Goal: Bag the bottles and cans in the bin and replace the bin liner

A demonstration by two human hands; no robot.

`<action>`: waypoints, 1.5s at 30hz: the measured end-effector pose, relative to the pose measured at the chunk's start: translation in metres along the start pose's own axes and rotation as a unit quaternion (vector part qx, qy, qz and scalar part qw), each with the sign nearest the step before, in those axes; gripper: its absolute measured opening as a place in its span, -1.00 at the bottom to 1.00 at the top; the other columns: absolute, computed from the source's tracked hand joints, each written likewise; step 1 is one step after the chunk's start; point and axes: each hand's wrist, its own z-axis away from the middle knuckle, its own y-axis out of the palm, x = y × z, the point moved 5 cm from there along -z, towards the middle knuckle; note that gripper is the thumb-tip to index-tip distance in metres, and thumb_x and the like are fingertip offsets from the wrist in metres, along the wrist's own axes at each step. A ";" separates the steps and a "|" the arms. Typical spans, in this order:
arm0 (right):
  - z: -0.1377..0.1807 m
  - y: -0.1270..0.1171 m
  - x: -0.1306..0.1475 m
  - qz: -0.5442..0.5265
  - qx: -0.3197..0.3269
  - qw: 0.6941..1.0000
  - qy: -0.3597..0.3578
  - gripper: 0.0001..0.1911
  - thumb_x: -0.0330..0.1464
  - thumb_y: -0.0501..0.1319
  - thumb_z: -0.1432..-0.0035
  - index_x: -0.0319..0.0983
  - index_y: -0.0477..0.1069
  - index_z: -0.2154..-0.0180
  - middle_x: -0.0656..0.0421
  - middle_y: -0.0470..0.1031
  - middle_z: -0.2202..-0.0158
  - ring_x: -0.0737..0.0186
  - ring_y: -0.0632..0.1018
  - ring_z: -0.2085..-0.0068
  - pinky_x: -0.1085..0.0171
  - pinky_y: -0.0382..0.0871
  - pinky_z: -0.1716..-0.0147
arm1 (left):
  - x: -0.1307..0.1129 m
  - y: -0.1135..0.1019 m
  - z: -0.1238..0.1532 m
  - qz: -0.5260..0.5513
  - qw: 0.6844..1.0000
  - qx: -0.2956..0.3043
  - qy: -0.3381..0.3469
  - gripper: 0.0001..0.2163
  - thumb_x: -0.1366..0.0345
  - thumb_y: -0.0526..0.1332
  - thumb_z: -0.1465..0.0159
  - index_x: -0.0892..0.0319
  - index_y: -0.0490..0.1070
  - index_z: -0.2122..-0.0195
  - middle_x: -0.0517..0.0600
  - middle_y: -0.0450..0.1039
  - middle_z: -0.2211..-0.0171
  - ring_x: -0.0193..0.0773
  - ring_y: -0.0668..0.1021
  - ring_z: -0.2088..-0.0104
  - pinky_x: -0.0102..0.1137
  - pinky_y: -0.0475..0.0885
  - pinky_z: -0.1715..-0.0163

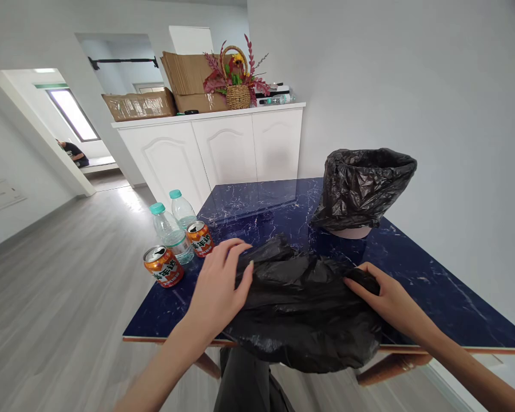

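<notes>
A black plastic bag (300,309) lies spread over the table's front edge, its lower part hanging over. My right hand (375,289) is closed round the bag's right end, thumb in front. At the bag's left side is my left hand (225,280), its fingers apart and curved; whether the fingertips touch the plastic is hard to see. Left of that hand stand two orange drink cans, a front can (165,268) and a rear can (200,239), beside two clear bottles with teal caps, a nearer bottle (171,232) and a farther bottle (183,209).
A bin lined with a black bag (364,189) stands at the table's back right. The dark blue marbled table (257,203) has a white cabinet (223,143) behind it, carrying cardboard boxes (193,80) and a flower basket (238,96). A person (72,153) sits in a far room.
</notes>
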 end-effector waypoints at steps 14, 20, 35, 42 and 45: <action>0.009 -0.018 -0.019 -0.065 -0.037 0.997 0.034 -0.60 0.09 0.24 -0.25 -0.11 0.39 0.30 0.21 0.53 0.38 0.10 0.55 0.31 0.25 0.43 0.36 | 0.048 0.058 -0.089 0.112 0.976 -0.024 -0.187 -0.75 0.34 0.13 -0.41 0.12 0.37 -0.10 -0.09 0.42 0.43 -0.14 0.55 0.39 -0.34 0.33 0.30; 0.008 -0.021 -0.036 -0.113 -0.080 0.985 0.102 -0.52 0.17 0.28 -0.17 -0.11 0.40 0.29 0.20 0.55 0.40 0.08 0.55 0.34 0.24 0.42 0.41 | 0.072 0.031 -0.097 0.275 0.901 -0.238 -0.236 -0.90 0.30 0.19 -0.40 0.13 0.39 0.09 -0.15 0.26 0.47 -0.26 0.43 0.45 -0.39 0.34 0.34; -0.008 0.002 -0.045 -0.234 -0.119 0.950 0.169 -0.62 0.08 0.27 -0.25 -0.06 0.41 0.16 0.17 0.65 0.31 -0.02 0.68 0.29 0.14 0.58 0.40 | -0.096 0.019 0.031 0.197 0.930 0.194 0.244 -0.42 0.10 0.31 -0.40 0.05 0.24 -0.40 0.13 0.33 -0.40 0.02 0.33 -0.43 -0.04 0.26 -0.44; -0.012 0.000 -0.042 -0.225 -0.106 0.951 0.183 -0.63 0.04 0.30 -0.20 -0.08 0.41 0.18 0.17 0.65 0.36 -0.02 0.68 0.34 0.13 0.58 0.41 | -0.055 0.068 0.084 0.041 0.924 0.281 0.255 -0.40 0.45 0.12 -0.44 0.12 0.09 -0.49 0.06 0.37 -0.40 -0.10 0.41 -0.40 -0.05 0.24 -0.47; -0.013 -0.006 -0.042 -0.236 -0.117 0.948 0.179 -0.63 0.04 0.32 -0.17 -0.08 0.40 0.20 0.19 0.65 0.38 -0.02 0.68 0.34 0.13 0.57 0.42 | -0.039 0.043 0.071 0.055 0.939 0.220 0.257 -0.42 0.59 -0.01 -0.42 0.10 0.20 -0.44 0.04 0.55 -0.25 -0.22 0.60 -0.22 -0.16 0.45 -0.34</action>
